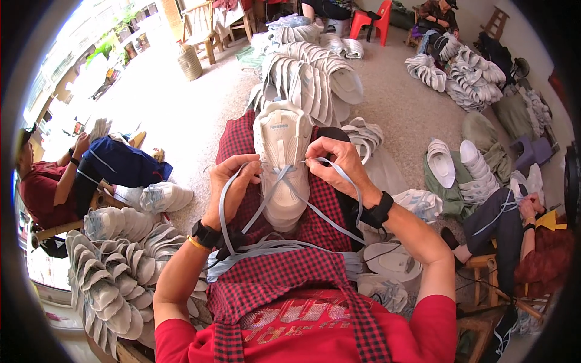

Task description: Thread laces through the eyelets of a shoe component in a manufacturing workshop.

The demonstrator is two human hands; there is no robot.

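Observation:
A cream-white shoe upper (280,202) lies lengthwise on my lap, over a red-and-black checked apron (260,281). A light blue shoelace (282,173) crosses on it, with its two ends running out to either side. My left hand (237,181) pinches one lace end at the shoe's left edge. On the other side, my right hand (340,164) holds the opposite end between thumb and fingers, a thin pale tip sticking out toward the shoe. Across my waist lies a bundle of blue laces (275,247).
Stacked white shoe uppers (296,85) stand ahead, with more piles (109,284) at my left. White shoes (393,260) lie by my right. Seated people (51,187) work at the left, the right and far back. A red plastic chair (372,24) stands beyond.

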